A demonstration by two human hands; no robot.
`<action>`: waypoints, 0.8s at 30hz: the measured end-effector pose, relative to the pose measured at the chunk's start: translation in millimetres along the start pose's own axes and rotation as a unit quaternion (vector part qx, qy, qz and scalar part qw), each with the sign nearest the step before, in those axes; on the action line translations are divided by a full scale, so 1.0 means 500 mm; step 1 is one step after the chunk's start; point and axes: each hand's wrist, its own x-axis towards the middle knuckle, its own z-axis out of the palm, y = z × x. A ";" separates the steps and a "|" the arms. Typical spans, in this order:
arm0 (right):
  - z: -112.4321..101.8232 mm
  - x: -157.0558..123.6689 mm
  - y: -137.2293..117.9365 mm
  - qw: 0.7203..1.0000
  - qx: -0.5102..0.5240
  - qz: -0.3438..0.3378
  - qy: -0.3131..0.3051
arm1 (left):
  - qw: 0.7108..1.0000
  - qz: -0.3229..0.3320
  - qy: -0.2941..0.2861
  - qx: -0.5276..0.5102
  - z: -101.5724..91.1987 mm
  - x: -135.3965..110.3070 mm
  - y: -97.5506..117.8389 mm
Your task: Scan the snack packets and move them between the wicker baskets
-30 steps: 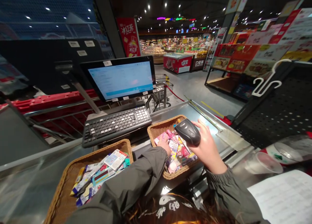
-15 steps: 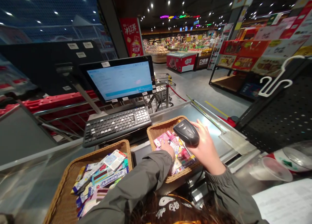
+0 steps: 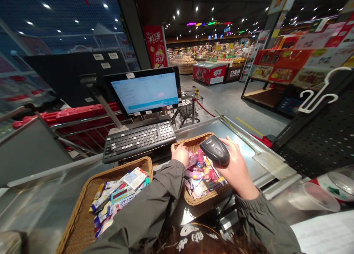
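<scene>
While right hand (image 3: 236, 168) gripped scanner (image 3: 215, 150) above basket (image 3: 207, 198) | left hand (image 3: 180, 154) shifted to its left edge, grip indeterminable | more goods (image 3: 212, 174) exposed

The scanner (image 3: 215, 150) is black, the basket (image 3: 203, 200) beneath woven brown (its packets (image 3: 204, 173) mostly pink), the sleeves (image 3: 257, 213) dark grey.

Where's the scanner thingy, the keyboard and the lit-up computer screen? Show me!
Handheld barcode scanner (image 3: 215, 150): head view, middle of its black casing.
Computer keyboard (image 3: 140, 138): head view, among its middle keys.
Lit monitor (image 3: 146, 93): head view, middle of its screen.
</scene>
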 end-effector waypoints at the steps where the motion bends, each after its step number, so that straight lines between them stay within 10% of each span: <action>1: 0.001 0.000 -0.002 1.000 -0.001 -0.004 0.001 | 0.999 -0.028 0.024 0.004 -0.021 -0.009 -0.005; 12: 0.010 -0.006 -0.044 0.999 -0.006 -0.027 0.031 | 0.967 -0.075 0.239 -0.047 -0.251 -0.181 -0.073; 24: 0.040 0.007 -0.140 0.996 0.002 -0.092 0.011 | 0.945 -0.102 0.305 -0.064 -0.320 -0.335 -0.190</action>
